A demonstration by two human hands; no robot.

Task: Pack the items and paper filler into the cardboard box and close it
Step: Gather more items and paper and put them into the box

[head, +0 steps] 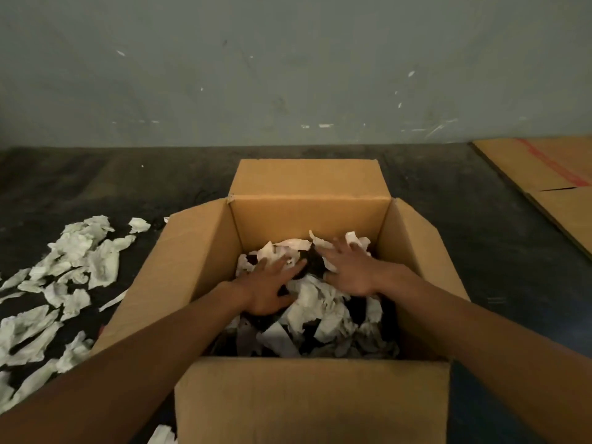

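Box (307,216) at centre frame, standing on a dark floor (480,251), all four flaps open: far flap upright at 12 o'clock, side flaps splayed out toward 9 and 3, near flap folded down toward 6. Inside, crumpled white filler (315,302) heaped over dark items (312,259) that show only in patches; what the items are cannot be told.

Both arms reaching in from 7 and 5 o'clock. Left hand (267,291) flat, palm down, fingers spread wide, resting on the filler at the 9 o'clock side of the heap. Right hand (350,270) likewise flat and splayed, palm down on the filler toward 1 o'clock, fingertips near the far wall. Neither hand gripping anything; a strip of paper and dark item between the two.

Loose paper (64,283) scattered on the floor at 9 o'clock, just beside the left flap, running down toward 7. One more scrap (161,435) at 6 o'clock by the near flap. Flattened cardboard (551,174) on the floor at 2 o'clock, well apart from the box, with a red stripe. Scuffed grey wall (288,75) across 12 o'clock.
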